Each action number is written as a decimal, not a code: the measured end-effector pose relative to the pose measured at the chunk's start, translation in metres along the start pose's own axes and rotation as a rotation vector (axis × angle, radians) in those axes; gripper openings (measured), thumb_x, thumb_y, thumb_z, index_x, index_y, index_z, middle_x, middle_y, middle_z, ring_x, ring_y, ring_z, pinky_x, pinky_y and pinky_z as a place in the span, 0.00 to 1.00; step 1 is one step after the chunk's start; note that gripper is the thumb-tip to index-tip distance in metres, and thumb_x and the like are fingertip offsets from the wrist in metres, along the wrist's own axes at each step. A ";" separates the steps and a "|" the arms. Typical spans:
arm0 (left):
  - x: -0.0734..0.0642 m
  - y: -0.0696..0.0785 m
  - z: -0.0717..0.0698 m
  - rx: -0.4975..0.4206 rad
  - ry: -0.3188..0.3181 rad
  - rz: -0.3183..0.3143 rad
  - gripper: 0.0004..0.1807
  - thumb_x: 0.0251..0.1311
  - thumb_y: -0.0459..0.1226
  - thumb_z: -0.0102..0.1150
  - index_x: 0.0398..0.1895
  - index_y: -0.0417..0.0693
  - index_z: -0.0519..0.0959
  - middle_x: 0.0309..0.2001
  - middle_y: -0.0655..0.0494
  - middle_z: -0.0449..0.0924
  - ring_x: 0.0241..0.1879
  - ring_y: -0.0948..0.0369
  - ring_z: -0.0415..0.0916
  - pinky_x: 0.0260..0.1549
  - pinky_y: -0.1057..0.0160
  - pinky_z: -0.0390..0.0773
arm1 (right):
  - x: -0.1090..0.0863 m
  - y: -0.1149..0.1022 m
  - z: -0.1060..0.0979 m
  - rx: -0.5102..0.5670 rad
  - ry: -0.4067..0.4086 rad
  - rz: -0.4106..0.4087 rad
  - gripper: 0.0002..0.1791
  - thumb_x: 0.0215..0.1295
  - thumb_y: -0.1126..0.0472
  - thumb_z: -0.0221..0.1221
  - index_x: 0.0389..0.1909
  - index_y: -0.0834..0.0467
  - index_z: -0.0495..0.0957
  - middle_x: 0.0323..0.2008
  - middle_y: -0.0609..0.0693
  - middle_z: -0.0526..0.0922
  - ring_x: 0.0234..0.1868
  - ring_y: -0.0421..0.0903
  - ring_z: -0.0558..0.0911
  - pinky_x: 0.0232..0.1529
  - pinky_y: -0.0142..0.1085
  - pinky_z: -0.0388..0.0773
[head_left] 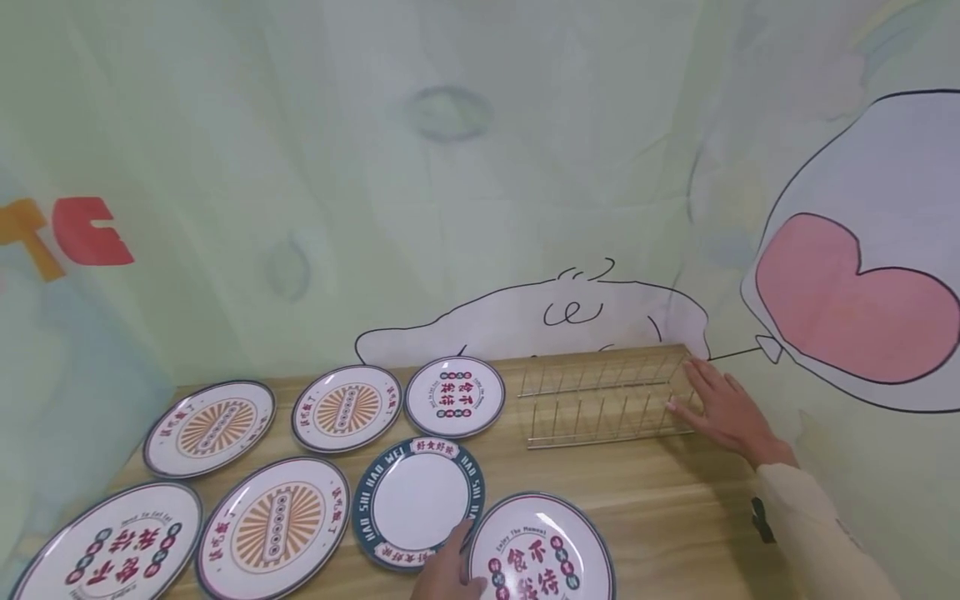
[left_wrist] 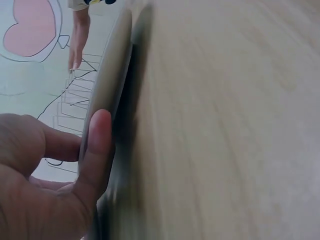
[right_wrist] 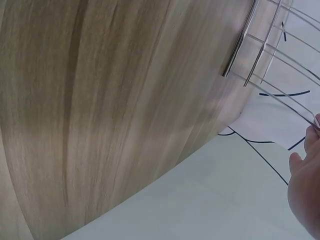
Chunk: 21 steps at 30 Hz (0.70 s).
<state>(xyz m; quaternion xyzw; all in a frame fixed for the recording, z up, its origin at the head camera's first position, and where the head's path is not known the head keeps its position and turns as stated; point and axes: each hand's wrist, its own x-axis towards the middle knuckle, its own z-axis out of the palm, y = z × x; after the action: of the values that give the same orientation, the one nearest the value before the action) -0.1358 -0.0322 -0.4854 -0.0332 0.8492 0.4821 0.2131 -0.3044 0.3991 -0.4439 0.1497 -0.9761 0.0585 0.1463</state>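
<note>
At the front middle of the head view, my left hand (head_left: 448, 571) pinches the left rim of a white plate (head_left: 551, 542) with red characters and a dark edge. Seen edge-on in the left wrist view, this plate (left_wrist: 112, 70) has a dark shadow along it on the wood; its lower edge is unclear. Toward the back right stands a wire dish rack (head_left: 607, 408) with a row of upright wires and no plates between them. My right hand (head_left: 731, 412) touches the right end of the rack, fingers stretched out. The right wrist view catches only part of that hand (right_wrist: 307, 185) beside the wires.
Several other plates lie flat on the wooden table (head_left: 652, 492), left of the rack: a blue-rimmed plate (head_left: 420, 504), a sunburst plate (head_left: 273, 525) and a small plate with red characters (head_left: 455, 398) among them. Behind the table hangs a printed cloth (head_left: 337, 208).
</note>
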 end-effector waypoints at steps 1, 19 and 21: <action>-0.002 0.001 -0.002 -0.026 -0.012 0.015 0.37 0.53 0.31 0.59 0.66 0.36 0.56 0.25 0.47 0.73 0.24 0.55 0.74 0.25 0.59 0.72 | 0.000 0.000 0.000 0.001 0.004 0.000 0.45 0.61 0.37 0.49 0.69 0.64 0.52 0.68 0.66 0.55 0.67 0.64 0.57 0.64 0.61 0.48; -0.015 0.062 -0.034 0.276 0.366 0.215 0.27 0.56 0.30 0.50 0.62 0.44 0.66 0.35 0.47 0.83 0.30 0.60 0.77 0.31 0.60 0.76 | 0.000 -0.007 -0.001 0.027 -0.003 0.036 0.43 0.62 0.37 0.48 0.69 0.61 0.52 0.69 0.66 0.52 0.67 0.65 0.56 0.65 0.61 0.47; -0.015 0.067 -0.034 0.331 0.447 0.251 0.26 0.57 0.30 0.50 0.61 0.46 0.67 0.37 0.45 0.83 0.30 0.59 0.79 0.32 0.60 0.77 | 0.000 -0.008 0.000 0.034 -0.006 0.036 0.43 0.62 0.37 0.48 0.69 0.60 0.52 0.69 0.66 0.52 0.67 0.66 0.55 0.65 0.61 0.47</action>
<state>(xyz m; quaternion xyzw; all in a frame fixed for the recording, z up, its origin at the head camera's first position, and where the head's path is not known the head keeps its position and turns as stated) -0.1509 -0.0267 -0.4103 0.0020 0.9395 0.3404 -0.0377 -0.3018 0.3919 -0.4430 0.1347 -0.9779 0.0771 0.1399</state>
